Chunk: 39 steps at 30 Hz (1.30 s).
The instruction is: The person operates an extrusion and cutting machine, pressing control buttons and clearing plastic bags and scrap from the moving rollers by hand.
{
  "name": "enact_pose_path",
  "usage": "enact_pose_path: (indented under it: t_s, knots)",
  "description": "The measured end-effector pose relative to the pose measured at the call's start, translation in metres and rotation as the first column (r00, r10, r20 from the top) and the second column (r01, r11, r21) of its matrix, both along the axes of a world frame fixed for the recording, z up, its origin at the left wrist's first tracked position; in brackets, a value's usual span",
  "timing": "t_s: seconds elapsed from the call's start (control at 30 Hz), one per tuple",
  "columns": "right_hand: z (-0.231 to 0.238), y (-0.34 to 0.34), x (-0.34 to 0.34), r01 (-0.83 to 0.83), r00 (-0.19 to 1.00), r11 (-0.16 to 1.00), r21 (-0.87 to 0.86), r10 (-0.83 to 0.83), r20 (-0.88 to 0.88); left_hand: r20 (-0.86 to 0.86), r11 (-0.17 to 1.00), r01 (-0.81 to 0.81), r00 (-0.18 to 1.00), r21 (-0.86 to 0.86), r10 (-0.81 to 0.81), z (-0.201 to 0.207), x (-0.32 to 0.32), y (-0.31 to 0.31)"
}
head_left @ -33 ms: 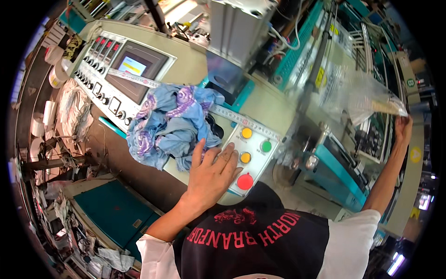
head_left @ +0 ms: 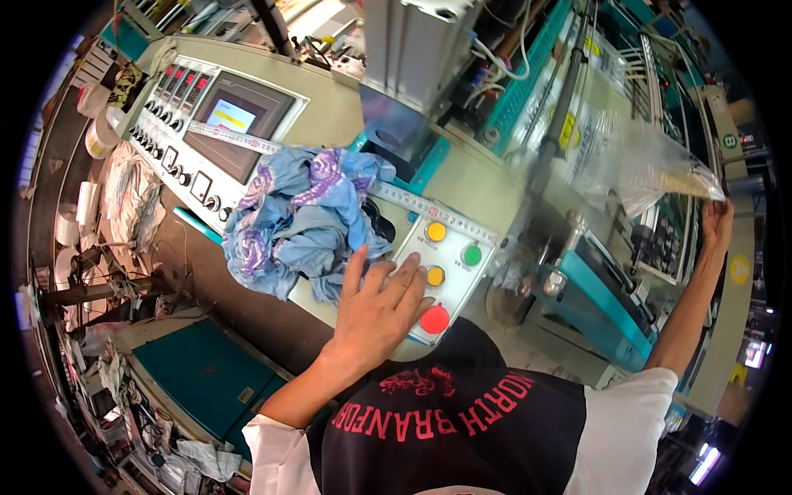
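My left hand (head_left: 375,304) lies with its fingers spread along the left edge of a small button panel (head_left: 410,262). Its fingertips are beside the lower yellow button (head_left: 435,275) and the red button (head_left: 434,319); whether they press the panel cannot be made out. Just beyond it, a crumpled blue and purple patterned cloth (head_left: 309,223) is heaped on the machine's ledge. My right arm reaches far out to the right. There my right hand (head_left: 717,221) is closed on the corner of a clear plastic sheet (head_left: 652,161), which stretches back across the machine.
A control console (head_left: 198,136) with a lit screen, knobs and red displays stands at the left. A measuring tape strip (head_left: 429,209) crosses the ledge. Teal frame parts (head_left: 606,301) and a dark roller bar (head_left: 551,136) lie between my hands. A teal cabinet (head_left: 202,371) is at lower left.
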State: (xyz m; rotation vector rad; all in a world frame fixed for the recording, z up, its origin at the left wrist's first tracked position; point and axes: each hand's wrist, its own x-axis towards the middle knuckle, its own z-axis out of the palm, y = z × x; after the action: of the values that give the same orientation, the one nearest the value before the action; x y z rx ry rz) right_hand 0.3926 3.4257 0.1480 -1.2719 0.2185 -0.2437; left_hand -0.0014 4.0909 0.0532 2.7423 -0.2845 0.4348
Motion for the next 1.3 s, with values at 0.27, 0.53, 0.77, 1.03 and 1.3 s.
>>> enact_pose_path:
  t_s: [0.27,0.53,0.77,1.03,1.3]
  knots:
    - [0.009,-0.011,-0.004,-0.062,0.998,0.998,0.029,0.062,0.017,-0.057,0.977,0.184,0.982,0.106,-0.179,0.007,0.006,-0.021]
    - [0.018,0.097,-0.036,0.124,0.989,0.992,-0.037,-0.121,0.084,-0.109,0.95,0.241,0.969,0.2,-0.223,0.009,0.011,-0.022]
    - [0.019,0.121,-0.032,0.084,0.992,0.995,-0.044,-0.08,0.095,-0.132,0.948,0.254,0.964,0.194,-0.231,0.013,0.01,-0.022]
    - [0.018,0.142,-0.034,0.09,0.988,0.995,-0.043,-0.084,0.13,-0.154,0.96,0.223,0.968,0.17,-0.197,0.013,0.008,-0.024]
    - [0.084,0.195,-0.06,0.285,0.899,0.949,0.135,-0.313,0.307,-0.127,0.978,0.192,0.975,0.079,-0.181,0.013,0.007,-0.02]
